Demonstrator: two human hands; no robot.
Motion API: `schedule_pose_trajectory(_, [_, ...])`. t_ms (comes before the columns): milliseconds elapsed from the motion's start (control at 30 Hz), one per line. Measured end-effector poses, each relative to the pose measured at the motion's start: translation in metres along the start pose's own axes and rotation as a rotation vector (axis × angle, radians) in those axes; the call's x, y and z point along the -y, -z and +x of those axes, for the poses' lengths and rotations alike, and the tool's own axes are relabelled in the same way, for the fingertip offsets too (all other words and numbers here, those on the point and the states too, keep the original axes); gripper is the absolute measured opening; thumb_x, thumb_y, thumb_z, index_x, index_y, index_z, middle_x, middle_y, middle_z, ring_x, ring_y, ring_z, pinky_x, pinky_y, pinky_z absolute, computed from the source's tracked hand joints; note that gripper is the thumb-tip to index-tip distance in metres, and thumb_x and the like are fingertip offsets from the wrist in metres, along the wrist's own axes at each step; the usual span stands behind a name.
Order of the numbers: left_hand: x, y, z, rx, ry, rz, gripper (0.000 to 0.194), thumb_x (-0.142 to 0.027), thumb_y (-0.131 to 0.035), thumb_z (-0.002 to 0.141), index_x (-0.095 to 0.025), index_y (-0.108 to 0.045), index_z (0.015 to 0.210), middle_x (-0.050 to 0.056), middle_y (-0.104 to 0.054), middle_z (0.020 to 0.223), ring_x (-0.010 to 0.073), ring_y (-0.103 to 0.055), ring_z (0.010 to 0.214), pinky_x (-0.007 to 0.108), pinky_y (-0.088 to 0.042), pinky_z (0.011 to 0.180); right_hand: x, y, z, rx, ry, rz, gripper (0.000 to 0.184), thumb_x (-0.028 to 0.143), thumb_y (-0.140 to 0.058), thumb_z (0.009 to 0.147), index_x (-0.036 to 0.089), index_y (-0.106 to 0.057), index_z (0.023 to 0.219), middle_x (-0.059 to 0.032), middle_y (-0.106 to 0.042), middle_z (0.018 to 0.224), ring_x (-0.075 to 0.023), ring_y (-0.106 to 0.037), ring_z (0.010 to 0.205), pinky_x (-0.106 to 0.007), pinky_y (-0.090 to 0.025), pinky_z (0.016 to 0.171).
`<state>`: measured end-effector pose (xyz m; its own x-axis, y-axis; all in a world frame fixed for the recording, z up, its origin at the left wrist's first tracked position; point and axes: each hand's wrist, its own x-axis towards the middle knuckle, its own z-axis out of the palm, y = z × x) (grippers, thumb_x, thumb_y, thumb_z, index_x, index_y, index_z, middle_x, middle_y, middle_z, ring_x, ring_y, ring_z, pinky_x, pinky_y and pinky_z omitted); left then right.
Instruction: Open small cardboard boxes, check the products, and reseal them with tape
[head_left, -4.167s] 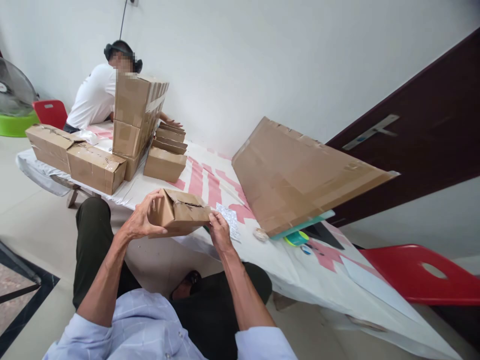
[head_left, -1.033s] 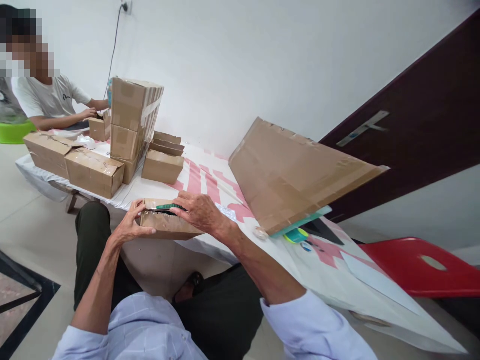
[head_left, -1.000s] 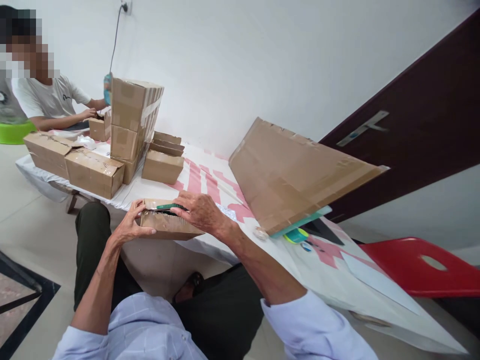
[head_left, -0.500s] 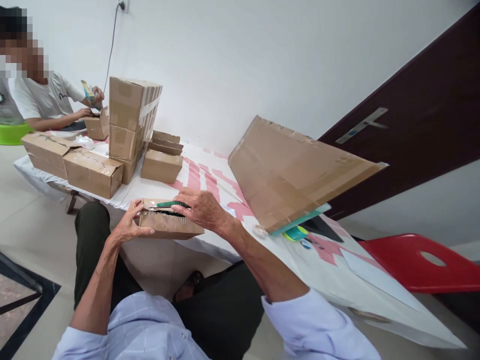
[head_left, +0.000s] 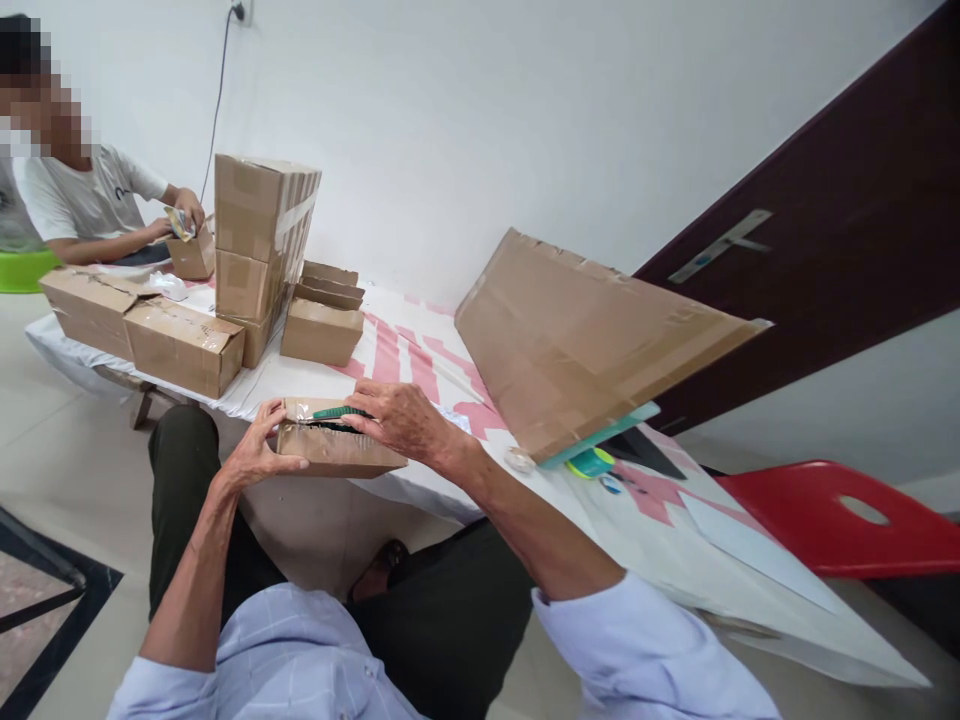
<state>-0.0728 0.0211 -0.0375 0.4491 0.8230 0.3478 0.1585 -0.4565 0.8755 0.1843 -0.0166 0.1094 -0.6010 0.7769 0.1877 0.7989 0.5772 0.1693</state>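
A small cardboard box [head_left: 341, 453] lies at the table's front edge, its taped top slit open along the middle with a ragged edge. My left hand [head_left: 262, 445] grips the box's left end, fingers on top and thumb along the near side. Wrapped round a green utility knife [head_left: 335, 412], my right hand [head_left: 397, 415] rests over the right part of the box top. The knife's tip points left, at the slit near my left fingers. What is inside the box shows only as a dark gap.
Tall stacked cartons [head_left: 255, 215], two taped boxes [head_left: 184, 345] and an open carton [head_left: 322, 325] stand on the left of the cloth-covered table. A large cardboard sheet [head_left: 577, 330] leans at right, near a tape roll [head_left: 591, 463]. A co-worker [head_left: 90, 200] sits far left; a red chair [head_left: 847, 520] stands right.
My right hand and the knife have shifted very slightly, the tip now lower toward the slit. My left hand stays on the box. The co-worker's hand has lowered a packet to their box.
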Motion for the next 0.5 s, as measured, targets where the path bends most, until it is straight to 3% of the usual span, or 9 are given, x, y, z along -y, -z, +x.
schedule_pose_trajectory(267, [-0.0006,0.0013,0.0003,0.005,-0.003,-0.007,0.078,-0.057,-0.091,0.07,-0.029,-0.064,0.138,0.012,-0.04,0.157,0.0359,-0.043,0.147,0.049,-0.049,0.114,-0.0042,0.0014,-0.007,-0.07,0.005,0.04,0.032,0.039,-0.054,0.11,0.019,-0.078,0.103,-0.0076,-0.073,0.1,-0.0164,-0.062,0.083,-0.028,-0.034,0.065])
schedule_pose_trajectory(500, [-0.001,0.0,0.0005,0.006,-0.003,0.009,0.078,-0.054,-0.092,0.07,-0.029,-0.063,0.138,0.012,-0.041,0.156,0.0363,-0.043,0.146,0.049,-0.05,0.113,0.0011,-0.003,-0.0036,-0.055,0.008,0.058,0.029,0.039,-0.057,0.109,0.021,-0.079,0.109,-0.007,-0.073,0.102,-0.0166,-0.064,0.084,-0.028,-0.035,0.065])
